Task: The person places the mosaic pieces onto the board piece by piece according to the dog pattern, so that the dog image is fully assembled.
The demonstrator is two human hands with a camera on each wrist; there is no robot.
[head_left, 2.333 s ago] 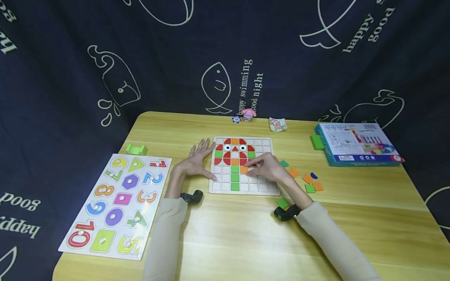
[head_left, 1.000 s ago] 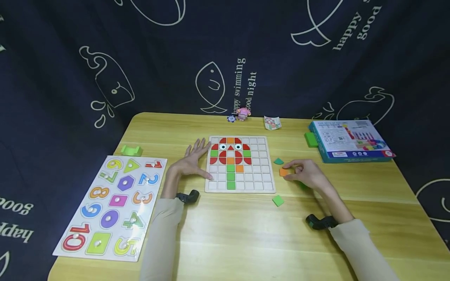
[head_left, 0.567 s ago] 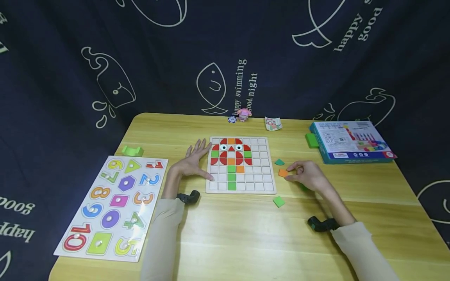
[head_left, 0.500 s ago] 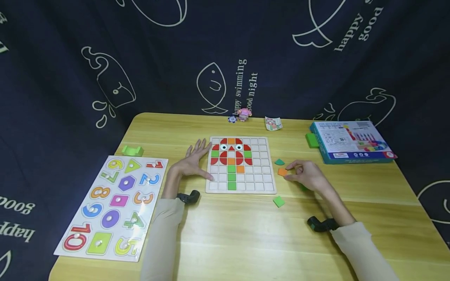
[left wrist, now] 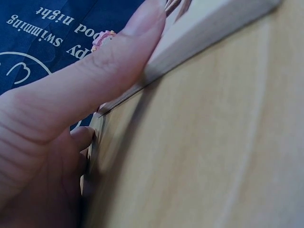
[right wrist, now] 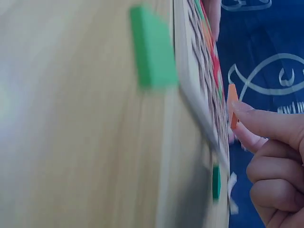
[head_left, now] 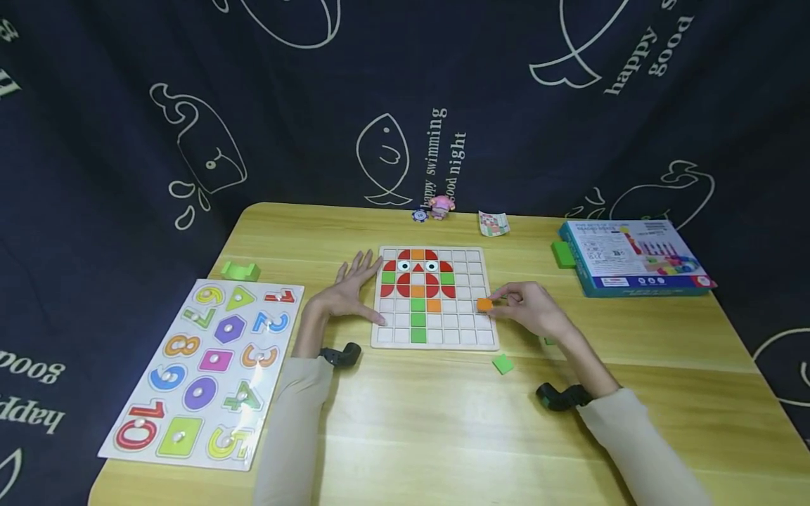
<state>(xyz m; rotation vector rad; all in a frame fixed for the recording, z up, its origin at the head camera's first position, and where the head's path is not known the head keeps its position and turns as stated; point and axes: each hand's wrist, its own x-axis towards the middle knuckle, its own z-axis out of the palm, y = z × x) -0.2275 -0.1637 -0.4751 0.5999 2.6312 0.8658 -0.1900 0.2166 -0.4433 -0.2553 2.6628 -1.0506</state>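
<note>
A pale grid board [head_left: 465,336] lies mid-table, with red, green, orange and eye-patterned tiles forming a figure in its cells. My left hand [head_left: 344,294] rests against its left side, fingers spread; in the left wrist view the thumb [left wrist: 109,61] touches the board's edge. My right hand [head_left: 534,309] pinches an orange square tile [head_left: 484,305] between thumb and fingertips, over the board's right edge. In the right wrist view this orange tile [right wrist: 232,107] is tilted on edge. One orange tile [head_left: 433,306] sits in a cell right of the green column.
A green square tile [head_left: 503,364] lies near the board's front right corner. Another green tile [head_left: 549,341] is mostly hidden under my right hand. A number puzzle [head_left: 221,379] lies left, a box [head_left: 639,256] right. A picture card [head_left: 493,223] and pink figurine [head_left: 441,206] stand behind.
My right hand let go of one orange tile on the board, took another from the table at right and has carried it left to the board's edge. The left hand has stayed in place.
</note>
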